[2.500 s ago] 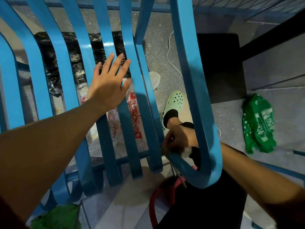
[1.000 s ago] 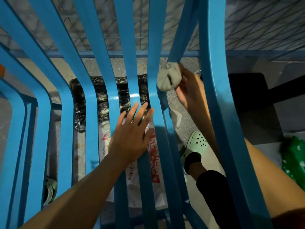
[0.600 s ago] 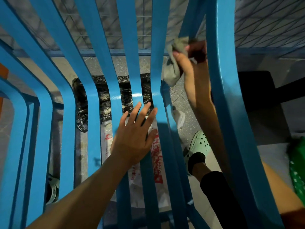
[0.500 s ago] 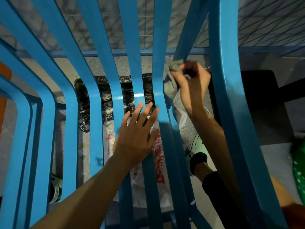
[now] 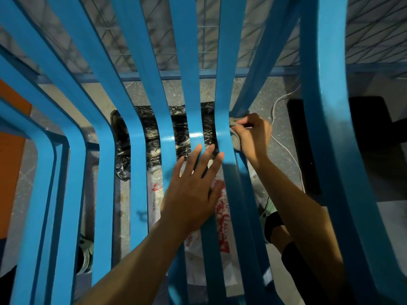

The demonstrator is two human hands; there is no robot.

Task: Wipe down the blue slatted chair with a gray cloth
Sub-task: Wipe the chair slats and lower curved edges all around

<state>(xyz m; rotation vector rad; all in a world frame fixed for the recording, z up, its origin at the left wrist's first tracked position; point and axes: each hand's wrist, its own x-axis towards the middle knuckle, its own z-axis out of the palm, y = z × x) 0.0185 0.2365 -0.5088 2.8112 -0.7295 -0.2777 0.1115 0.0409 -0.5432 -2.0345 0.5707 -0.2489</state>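
Head view: the left hand (image 5: 191,194) lies flat with its fingers straight and spread, palm down across two middle slats of the glossy blue slatted chair (image 5: 222,62), fingertips reaching onto a third. The right hand (image 5: 253,137) reaches through the gap between the slats and the broad outer rail, its fingers curled round a crumpled gray cloth (image 5: 236,140) that it presses against the edge of a slat where a slanting blue bar meets it. The chair fills the frame, its curved slats shining under the light, the upper ends cut off. Most of the cloth is hidden behind the slat and the fingers. Through the gaps show a black plastic bag (image 5: 152,137), a white plastic bag with red print (image 5: 222,216) and a thin white cable (image 5: 286,148) on the speckled floor.
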